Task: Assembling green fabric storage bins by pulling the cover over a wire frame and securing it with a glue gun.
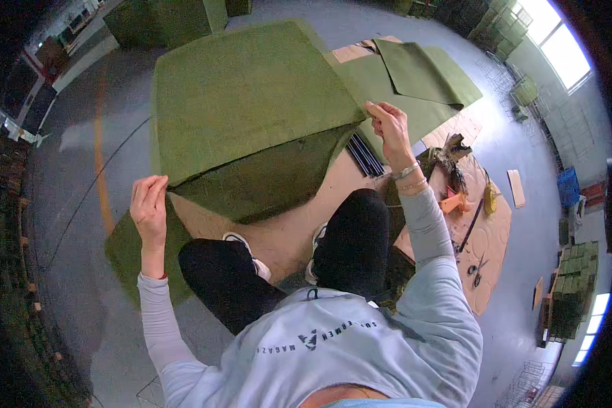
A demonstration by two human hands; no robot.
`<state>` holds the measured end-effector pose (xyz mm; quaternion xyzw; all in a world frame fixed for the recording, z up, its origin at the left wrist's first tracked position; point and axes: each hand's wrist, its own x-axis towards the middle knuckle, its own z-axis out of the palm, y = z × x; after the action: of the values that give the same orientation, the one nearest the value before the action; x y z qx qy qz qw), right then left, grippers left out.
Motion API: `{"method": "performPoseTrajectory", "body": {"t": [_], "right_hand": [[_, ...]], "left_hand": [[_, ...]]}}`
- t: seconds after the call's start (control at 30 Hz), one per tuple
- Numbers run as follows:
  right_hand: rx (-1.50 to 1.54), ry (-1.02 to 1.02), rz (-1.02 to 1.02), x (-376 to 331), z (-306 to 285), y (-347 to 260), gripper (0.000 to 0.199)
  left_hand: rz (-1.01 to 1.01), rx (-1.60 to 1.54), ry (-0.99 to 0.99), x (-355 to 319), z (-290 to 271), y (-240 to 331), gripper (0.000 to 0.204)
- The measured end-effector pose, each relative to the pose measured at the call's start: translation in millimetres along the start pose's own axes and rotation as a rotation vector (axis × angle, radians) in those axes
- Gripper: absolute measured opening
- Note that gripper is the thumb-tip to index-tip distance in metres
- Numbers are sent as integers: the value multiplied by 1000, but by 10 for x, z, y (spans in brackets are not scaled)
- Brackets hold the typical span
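Grip on both sides: left hand (149, 204) pinches one near corner of the green cloth (251, 102), right hand (389, 129) pinches the other. Cloth spread out in front of the knees, near edge drawn between the hands; darker flap (272, 180) hanging beneath. Cannot tell whether flap and top are one piece.

For a good result, I judge: pull evenly, bring the left corner level with the right, hold the edge straight, smooth wrinkles before letting go, watch that the flap does not catch underneath.

Farther out: black rods (366, 158) just beside the cloth's right side, a folded green piece (418, 71) beyond. Right of the knees, scissors (478, 272) and orange tool (453, 202) on a tan board (493, 251).
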<state>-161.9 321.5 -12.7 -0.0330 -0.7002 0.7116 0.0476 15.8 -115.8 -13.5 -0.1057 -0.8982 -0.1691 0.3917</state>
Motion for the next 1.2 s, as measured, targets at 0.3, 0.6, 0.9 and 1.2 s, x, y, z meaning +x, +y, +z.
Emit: {"method": "performPoseTrajectory", "body": {"t": [0.3,0.6,0.9,1.2], "right_hand": [[174,20,54,-131,-3,133,18],[118,69,94,-197,126,144,14],[217,43,72,-174,50,224,25],[214,49,91,-122,60,233,21]], "left_hand": [[-2,3,34,-112,19,13,23],[8,39,61,-257,-22,-27,26],[-15,25,90,-322,11,21,25],[-2,33,87,-323,-11,12,31]]}}
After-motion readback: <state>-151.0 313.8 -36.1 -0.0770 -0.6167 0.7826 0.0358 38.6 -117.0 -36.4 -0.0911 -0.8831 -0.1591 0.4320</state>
